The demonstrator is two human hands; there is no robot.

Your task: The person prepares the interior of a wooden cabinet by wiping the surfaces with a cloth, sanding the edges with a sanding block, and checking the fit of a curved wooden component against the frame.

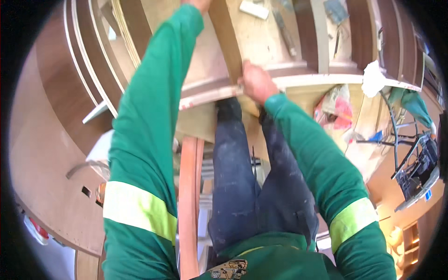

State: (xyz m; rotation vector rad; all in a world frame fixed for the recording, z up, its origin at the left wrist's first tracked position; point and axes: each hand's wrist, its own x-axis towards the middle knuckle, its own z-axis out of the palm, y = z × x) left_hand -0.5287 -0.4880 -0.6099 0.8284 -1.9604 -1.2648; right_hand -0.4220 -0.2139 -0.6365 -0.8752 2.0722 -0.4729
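A narrow brown wooden board (226, 39) runs away from me across the inside of a wooden cabinet frame (212, 95). My right hand (258, 83) is closed on the board's near end, against the frame's pale front edge. At the top rim, my left hand (198, 4) reaches toward the board's far part. Its fingers are cut off by the picture's edge, so its grip is hidden. To the right of the board, a chisel-like hand tool (284, 33) and a small whitish block (254, 9) lie on the light panel.
More brown dividers (306, 35) stand to the right. A red and white bag (335, 109) lies below the front edge. At right is a black-framed chair (415, 158) with green cloth (416, 106) near it. A curved wooden panel (60, 186) fills the left.
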